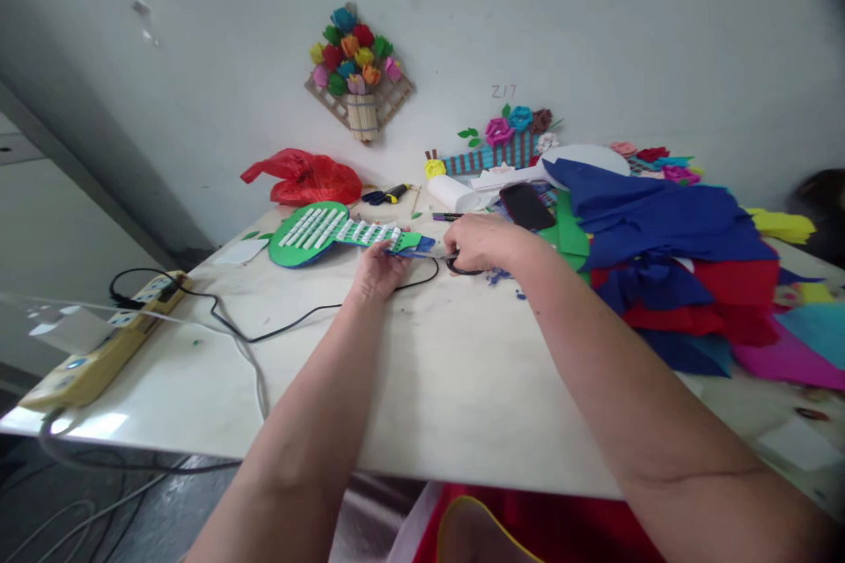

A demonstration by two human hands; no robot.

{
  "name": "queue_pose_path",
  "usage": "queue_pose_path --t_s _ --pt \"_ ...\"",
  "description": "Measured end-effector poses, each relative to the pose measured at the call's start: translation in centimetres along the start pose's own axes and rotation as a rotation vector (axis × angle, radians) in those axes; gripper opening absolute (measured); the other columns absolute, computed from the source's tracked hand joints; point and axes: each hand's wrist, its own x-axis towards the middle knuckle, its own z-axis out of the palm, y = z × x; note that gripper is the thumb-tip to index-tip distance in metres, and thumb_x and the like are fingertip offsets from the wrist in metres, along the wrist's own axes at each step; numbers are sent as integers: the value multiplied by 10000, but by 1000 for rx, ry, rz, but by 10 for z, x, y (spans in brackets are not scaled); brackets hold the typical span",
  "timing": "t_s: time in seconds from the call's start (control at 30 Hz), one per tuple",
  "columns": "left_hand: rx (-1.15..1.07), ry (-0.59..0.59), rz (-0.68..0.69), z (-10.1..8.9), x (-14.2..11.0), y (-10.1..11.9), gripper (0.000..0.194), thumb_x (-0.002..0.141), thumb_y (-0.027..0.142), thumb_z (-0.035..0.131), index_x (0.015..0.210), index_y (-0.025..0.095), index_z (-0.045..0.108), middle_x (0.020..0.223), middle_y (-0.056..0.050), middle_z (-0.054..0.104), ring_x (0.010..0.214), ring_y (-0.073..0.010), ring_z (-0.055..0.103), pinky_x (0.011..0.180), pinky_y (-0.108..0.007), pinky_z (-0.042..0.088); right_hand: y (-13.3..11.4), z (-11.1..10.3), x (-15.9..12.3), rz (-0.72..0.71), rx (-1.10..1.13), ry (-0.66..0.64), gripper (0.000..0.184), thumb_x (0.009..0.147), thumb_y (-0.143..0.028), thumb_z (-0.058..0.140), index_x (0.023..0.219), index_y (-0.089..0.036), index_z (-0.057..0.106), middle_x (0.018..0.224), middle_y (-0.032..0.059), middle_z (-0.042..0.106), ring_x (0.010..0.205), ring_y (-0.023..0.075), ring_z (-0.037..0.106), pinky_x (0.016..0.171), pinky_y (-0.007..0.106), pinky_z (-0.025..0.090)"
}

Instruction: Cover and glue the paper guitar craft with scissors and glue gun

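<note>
A green guitar-shaped paper craft (pixel 300 248) with a blue edge and rows of white rolled strips lies near the back of the table. My left hand (pixel 381 268) is closed around its neck, close to the narrow head end. Scissors (pixel 464 267) with dark handles are gripped in my right hand (pixel 481 239). Their blades point left and meet the blue paper at the tip of the craft. Small blue scraps (pixel 500 277) lie just right of the scissors. My right fingers partly hide the handles.
A yellow power strip (pixel 112 339) and black cable (pixel 290 323) occupy the left side. Behind are a red plastic bag (pixel 313 179) and yellow-black pliers-like tool (pixel 389 193). At right lie a phone (pixel 526 207) and a heap of coloured paper (pixel 666 220). A flower craft (pixel 360 75) hangs on the wall.
</note>
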Motion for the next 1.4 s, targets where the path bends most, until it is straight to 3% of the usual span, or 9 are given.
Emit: queue_pose_path --t_s 0.13,0.33,0.57,0.7,0.93,1.1,1.4 --pt "-67 33 40 1 2 -1 383 708 55 387 1055 97 545 877 -89 678 947 -188 624 847 -309 501 -9 -1 -2 -20 -38 4 260 687 -244 577 916 -185 685 956 121 670 945 266 595 745 323 436" --pt "-97 81 4 2 5 -1 358 722 84 376 1041 117 537 845 -83 665 889 -182 628 827 -320 510 -20 2 -4 -46 -70 39 312 682 -177 547 970 -155 664 960 152 666 944 270 603 744 328 437" --pt "-53 40 4 -4 5 0 287 704 143 426 959 157 557 791 -55 646 863 -159 619 835 -286 496 -29 14 3 -74 -99 59 361 698 -171 555 1047 -129 637 943 173 664 944 269 608 746 326 434" --pt "-67 -45 23 -6 -1 1 331 642 158 442 951 159 560 868 -77 661 913 -186 615 820 -317 503 -24 9 1 -30 -78 9 316 692 -174 553 991 -156 656 978 154 665 947 259 606 733 312 435" --pt "18 -71 34 -3 -4 2 508 543 12 410 1009 151 558 975 -74 671 1017 -204 598 871 -349 486 -9 2 -1 -5 -13 -42 251 675 -248 598 914 -212 670 920 102 675 927 258 607 735 315 430" --pt "26 -114 46 -5 -2 1 536 566 -7 419 1068 137 538 1031 -90 660 1047 -224 590 919 -393 464 -1 3 4 24 7 -54 281 648 -353 651 902 -237 683 950 95 667 892 257 605 703 314 435" --pt "28 -67 27 1 -7 2 529 588 -31 398 1078 122 523 1022 -96 662 1034 -210 596 915 -389 472 4 -5 -3 59 -12 -74 312 652 -323 656 948 -229 679 1009 91 659 900 246 593 669 292 416"
